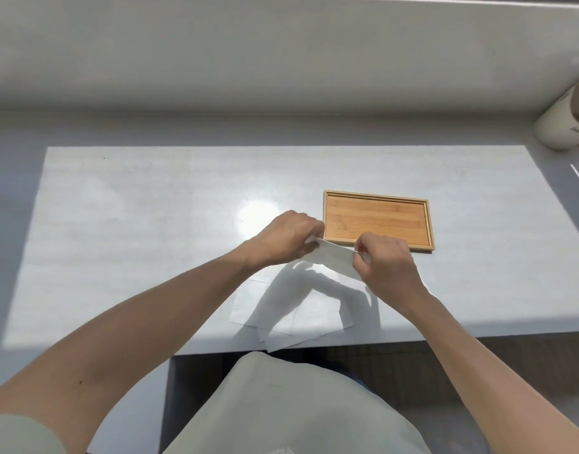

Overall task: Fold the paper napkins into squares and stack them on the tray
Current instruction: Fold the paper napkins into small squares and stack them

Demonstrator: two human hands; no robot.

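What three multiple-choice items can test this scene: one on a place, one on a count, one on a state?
1. Where do the loose napkins lie?
A. on the wooden tray
B. at the table's near edge
C. on the floor

2. How many napkins lie on the wooden tray?
A. none
B. one
C. three

3. How is the held napkin kept?
A. flat under one palm
B. pinched at both ends
C. crumpled in a fist

Answers: 1 B, they overhang the near edge; 2 A, its wood is bare; 3 B, the left hand and right hand each pinch an end.
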